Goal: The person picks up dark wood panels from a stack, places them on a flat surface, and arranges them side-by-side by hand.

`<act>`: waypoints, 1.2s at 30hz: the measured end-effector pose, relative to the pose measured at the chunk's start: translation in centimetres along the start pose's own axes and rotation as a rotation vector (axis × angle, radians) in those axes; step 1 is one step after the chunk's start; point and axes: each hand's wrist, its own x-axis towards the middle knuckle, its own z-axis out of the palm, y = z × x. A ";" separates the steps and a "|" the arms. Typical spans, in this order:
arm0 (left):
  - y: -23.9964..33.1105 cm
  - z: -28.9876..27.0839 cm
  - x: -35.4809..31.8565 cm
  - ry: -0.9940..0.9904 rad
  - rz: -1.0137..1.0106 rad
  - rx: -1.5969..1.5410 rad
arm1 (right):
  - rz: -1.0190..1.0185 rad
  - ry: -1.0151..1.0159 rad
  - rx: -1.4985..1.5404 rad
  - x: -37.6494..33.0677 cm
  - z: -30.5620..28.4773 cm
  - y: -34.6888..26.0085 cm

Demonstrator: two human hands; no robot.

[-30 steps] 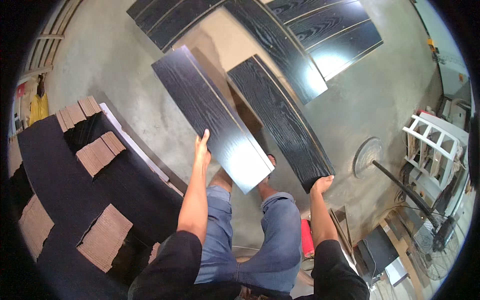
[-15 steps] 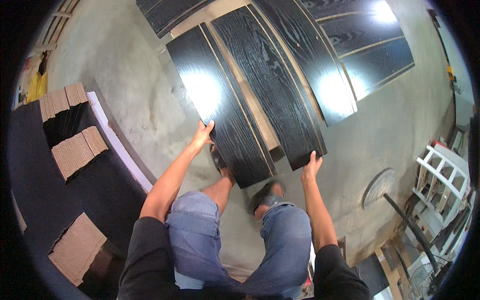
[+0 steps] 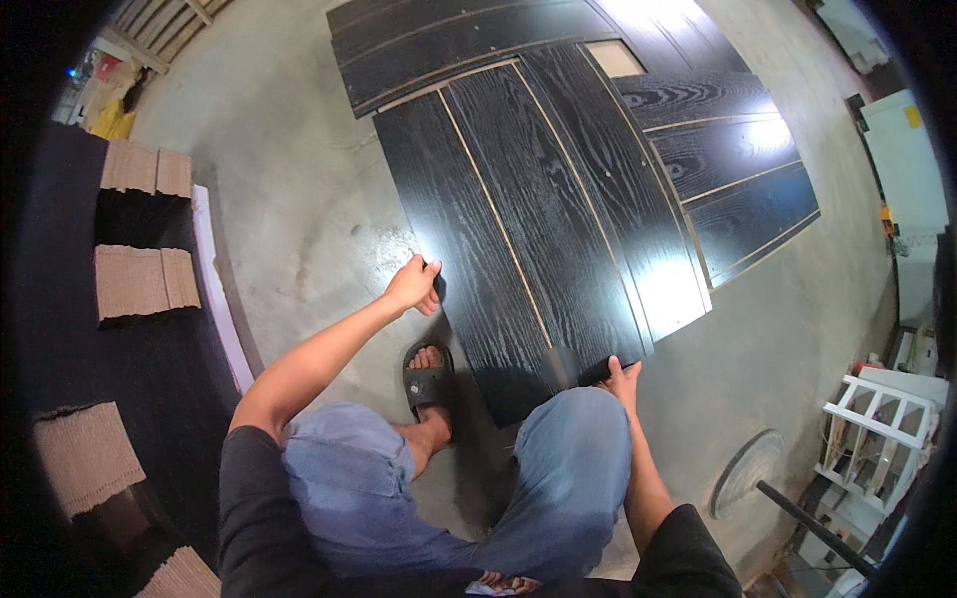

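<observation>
Three long black wood-grain panels lie side by side on the floor in front of me, with thin gold strips along their edges: a left panel [image 3: 444, 199], a middle panel [image 3: 528, 179] and a right panel [image 3: 610, 159]. My left hand [image 3: 411, 287] is closed on the outer edge of the left panel, thumb on top and fingers curled at the side. At the near end of the middle panel, my right hand [image 3: 623, 379] grips the corner. My right knee covers part of the panels' near ends.
More black panels [image 3: 439, 50] lie beyond, and others [image 3: 738, 189] to the right. At left stands a black stack [image 3: 60, 349] with corrugated cardboard pieces [image 3: 145, 279]. A white slatted frame [image 3: 877, 429] and a round base with a pole [image 3: 748, 473] are at right.
The left and middle panels now lie close against each other and the right panel; the wide gaps between them have closed. My view has shifted, and my left foot shows fully.
</observation>
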 end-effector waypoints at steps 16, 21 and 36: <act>-1.5 -1.1 2.7 0.044 0.146 -0.299 | 0.021 -0.171 -0.019 0.6 -0.8 -1.3; -0.7 -0.7 2.7 0.048 0.119 -0.357 | -0.003 -0.083 -0.029 0.9 0.4 -0.7; -0.2 0.1 2.2 0.071 0.110 -0.333 | 0.009 0.040 -0.056 1.4 1.2 0.4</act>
